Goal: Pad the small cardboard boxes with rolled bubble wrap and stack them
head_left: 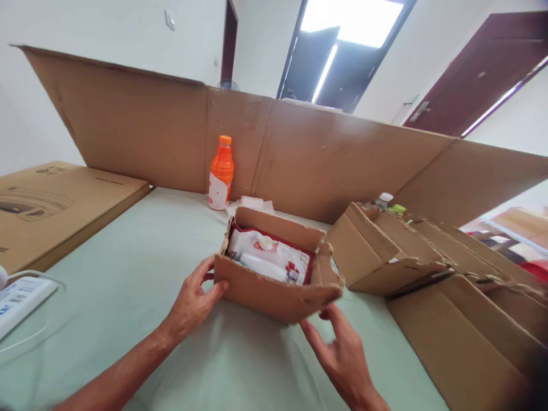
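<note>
Tabletop (132,268), perhaps cloth-covered, hands (193,298) at cardboard box (269,297)

Head-worn view, forward and down, seemingly tilted

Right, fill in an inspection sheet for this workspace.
Surface: pale green cover, lightly creased.
Job's things: open cardboard box containing white packaging with red print.
Clutter: upright orange bottle; flat carton, left; cardboard boxes, right.
Hands: left hand grips the box's left end; right hand at its near right corner, contact unclear.
Cables: white cable, far left.
Surroundings: cardboard screen, white wall, dark red door.
</note>
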A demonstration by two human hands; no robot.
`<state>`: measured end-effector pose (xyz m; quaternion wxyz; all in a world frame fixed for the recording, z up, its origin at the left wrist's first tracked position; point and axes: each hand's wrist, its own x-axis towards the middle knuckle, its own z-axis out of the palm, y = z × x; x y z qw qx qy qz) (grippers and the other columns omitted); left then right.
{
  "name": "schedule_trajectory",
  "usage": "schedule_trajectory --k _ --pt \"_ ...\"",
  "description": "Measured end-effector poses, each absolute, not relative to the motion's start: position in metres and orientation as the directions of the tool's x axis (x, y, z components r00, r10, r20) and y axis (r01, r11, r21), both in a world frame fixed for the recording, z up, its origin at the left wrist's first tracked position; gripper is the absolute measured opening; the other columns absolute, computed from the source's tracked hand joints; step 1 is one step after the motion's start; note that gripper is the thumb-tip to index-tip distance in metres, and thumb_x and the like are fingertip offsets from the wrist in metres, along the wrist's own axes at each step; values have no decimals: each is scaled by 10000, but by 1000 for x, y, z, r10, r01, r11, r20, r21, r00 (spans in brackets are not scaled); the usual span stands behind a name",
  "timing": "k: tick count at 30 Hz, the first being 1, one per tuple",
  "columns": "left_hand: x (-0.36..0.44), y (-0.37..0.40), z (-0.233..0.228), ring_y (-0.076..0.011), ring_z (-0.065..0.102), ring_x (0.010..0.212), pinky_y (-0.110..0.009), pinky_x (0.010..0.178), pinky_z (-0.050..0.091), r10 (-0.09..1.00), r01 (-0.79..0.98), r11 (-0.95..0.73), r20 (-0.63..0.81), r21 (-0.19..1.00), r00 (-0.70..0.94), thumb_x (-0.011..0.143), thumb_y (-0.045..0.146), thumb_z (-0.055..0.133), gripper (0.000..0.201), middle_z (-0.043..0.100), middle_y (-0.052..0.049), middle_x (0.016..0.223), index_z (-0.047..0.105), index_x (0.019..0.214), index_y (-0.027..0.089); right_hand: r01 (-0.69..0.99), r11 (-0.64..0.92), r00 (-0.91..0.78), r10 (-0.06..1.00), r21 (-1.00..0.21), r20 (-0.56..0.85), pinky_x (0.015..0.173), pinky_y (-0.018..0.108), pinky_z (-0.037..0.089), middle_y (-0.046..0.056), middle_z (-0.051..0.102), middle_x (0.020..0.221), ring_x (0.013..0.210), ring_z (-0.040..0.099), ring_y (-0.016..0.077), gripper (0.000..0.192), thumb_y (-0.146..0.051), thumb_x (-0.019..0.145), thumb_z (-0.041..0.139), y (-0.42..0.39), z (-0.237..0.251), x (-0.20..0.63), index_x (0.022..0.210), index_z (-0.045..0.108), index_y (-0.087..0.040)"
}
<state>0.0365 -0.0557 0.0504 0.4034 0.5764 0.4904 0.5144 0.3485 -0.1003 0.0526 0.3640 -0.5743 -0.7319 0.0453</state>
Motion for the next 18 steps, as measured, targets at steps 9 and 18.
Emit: schedule_trajectory --k 9,18 --pt "36 -88 31 -186 645 688 -268 597 545 976 389 -217 192 895 103 808 552 675 393 675 -17 828 683 1051 243 659 313 -50 926 -684 375 1145 580 396 204 289 1630 1466 348 428 1220 -860 721 587 -175 22 388 1626 113 -193" --pt "96 -91 12 -250 706 1015 -356 858 608 984 179 -71 39 981 176 802 590 686 706 679 -121 1233 498 1383 235 594 224 243 865 -772 439 1098 518 464 180 422 1544 1372 482 386 1120 -549 676 835 -192 0 408 1572 245 -229"
